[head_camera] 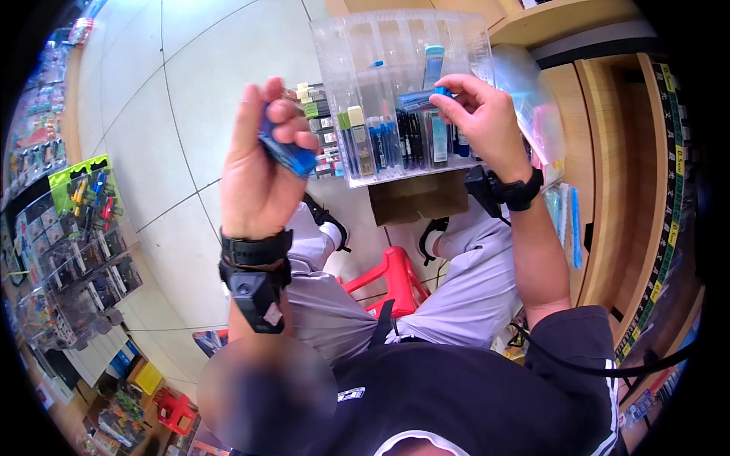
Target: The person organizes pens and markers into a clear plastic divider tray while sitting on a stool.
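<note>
My left hand (271, 137) is raised left of the clear plastic organizer (356, 181), its fingers curled around a blue item (293, 157) whose kind I cannot tell. Over the organizer, my right hand (479, 111) pinches a small blue item (442, 91) between thumb and fingertips. Under those fingertips lies a blue clear packet (415, 101); whether it is joined to the pinched piece is unclear. Upright in the organizer's compartments are dark pens (410, 139), blue pens (381, 145), a slim light-blue case (439, 139) and a beige-topped case (359, 137).
Below the organizer stands an open cardboard box (419, 199). Packaged stationery (325, 122) lies left of it. A red plastic stool (396, 279) is between my legs. Wooden shelving (599, 171) runs along the right, and a display rack (85, 251) stands at the left.
</note>
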Available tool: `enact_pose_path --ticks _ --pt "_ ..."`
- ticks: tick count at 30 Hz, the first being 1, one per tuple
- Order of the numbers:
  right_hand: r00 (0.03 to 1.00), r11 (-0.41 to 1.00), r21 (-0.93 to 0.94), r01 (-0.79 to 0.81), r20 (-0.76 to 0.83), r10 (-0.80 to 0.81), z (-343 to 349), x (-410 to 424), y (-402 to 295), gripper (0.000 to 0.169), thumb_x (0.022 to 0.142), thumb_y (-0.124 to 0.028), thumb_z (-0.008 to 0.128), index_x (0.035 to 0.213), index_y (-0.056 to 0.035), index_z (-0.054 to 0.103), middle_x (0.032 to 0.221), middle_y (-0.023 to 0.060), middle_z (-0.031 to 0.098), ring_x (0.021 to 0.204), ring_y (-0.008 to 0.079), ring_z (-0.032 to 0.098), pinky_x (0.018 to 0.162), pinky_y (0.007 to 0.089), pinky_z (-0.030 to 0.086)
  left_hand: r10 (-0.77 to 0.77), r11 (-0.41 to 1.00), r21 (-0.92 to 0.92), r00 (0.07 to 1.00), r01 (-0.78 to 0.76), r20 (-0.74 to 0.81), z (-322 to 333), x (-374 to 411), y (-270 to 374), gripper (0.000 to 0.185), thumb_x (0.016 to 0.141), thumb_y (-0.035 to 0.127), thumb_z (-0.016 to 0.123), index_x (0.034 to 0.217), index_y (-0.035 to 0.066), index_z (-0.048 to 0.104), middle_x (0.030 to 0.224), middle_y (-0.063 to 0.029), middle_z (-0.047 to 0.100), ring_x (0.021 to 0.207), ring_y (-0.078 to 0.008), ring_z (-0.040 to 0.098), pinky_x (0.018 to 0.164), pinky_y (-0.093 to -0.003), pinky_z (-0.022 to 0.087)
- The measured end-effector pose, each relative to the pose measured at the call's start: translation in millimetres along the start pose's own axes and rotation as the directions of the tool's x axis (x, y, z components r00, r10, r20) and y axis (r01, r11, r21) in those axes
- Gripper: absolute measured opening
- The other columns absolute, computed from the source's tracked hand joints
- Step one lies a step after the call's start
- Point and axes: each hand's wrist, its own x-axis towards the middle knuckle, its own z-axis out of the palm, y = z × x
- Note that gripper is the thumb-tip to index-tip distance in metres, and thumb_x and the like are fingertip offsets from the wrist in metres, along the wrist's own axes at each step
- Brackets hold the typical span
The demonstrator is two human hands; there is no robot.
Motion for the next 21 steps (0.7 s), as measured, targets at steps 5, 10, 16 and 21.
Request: enact_pose_path --ticks 5,10,16,21 --pt "0.999 0.999 -0.003 0.04 0.016 -0.04 2.5 3.7 3.9 0.023 0.085 -0.016 0.075 0.1 -0.0003 0.068 0.081 0.008 0.07 0.067 0.0122 0.064 0.065 0.0239 0.051 0.11 0.989 -0.103 0.993 -0.106 0.037 -9.4 -4.2 18.5 0.028 0.099 0.036 0.057 0.102 0.009 0.057 0.087 -0.0002 0.057 0.072 -0.0091 0.058 0.074 -0.0295 0.052" --pt "0.999 0.999 -0.003 0.032 0.014 -0.032 3.4 4.7 5.4 0.024 0.084 -0.017 0.075 0.1 -0.0009 0.069 0.082 0.008 0.071 0.069 0.0124 0.066 0.066 0.024 0.052 0.284 0.915 0.337 0.948 -0.223 -0.141 1.6 -6.2 4.4 0.028 0.1 0.038 0.056 0.087 0.014 0.052 0.073 0.0041 0.048 0.058 -0.0065 0.045 0.06 -0.0247 0.043" --pt "0.998 0.999 0.009 0.049 -0.031 -0.049 -1.0 8.9 5.8 0.024 0.084 -0.017 0.076 0.1 -0.001 0.069 0.084 0.0089 0.072 0.071 0.0129 0.068 0.067 0.0247 0.053 0.211 0.774 0.633 0.934 0.019 -0.287 -0.2 7.1 -10.9 0.023 0.102 0.03 0.054 0.086 0.015 0.049 0.061 0.0074 0.035 0.049 -0.0038 0.031 0.048 -0.0232 0.03" --pt "0.996 0.998 0.036 0.053 -0.079 -0.05 -8.5 7.4 9.1 0.023 0.083 -0.015 0.075 0.1 -0.0006 0.068 0.083 0.0096 0.071 0.069 0.0132 0.067 0.066 0.026 0.053 0.273 0.703 0.711 0.91 0.034 -0.313 0.0 12.0 -24.5 0.019 0.101 0.026 0.054 0.092 0.009 0.053 0.061 0.0053 0.04 0.045 -0.0036 0.034 0.042 -0.0222 0.028"
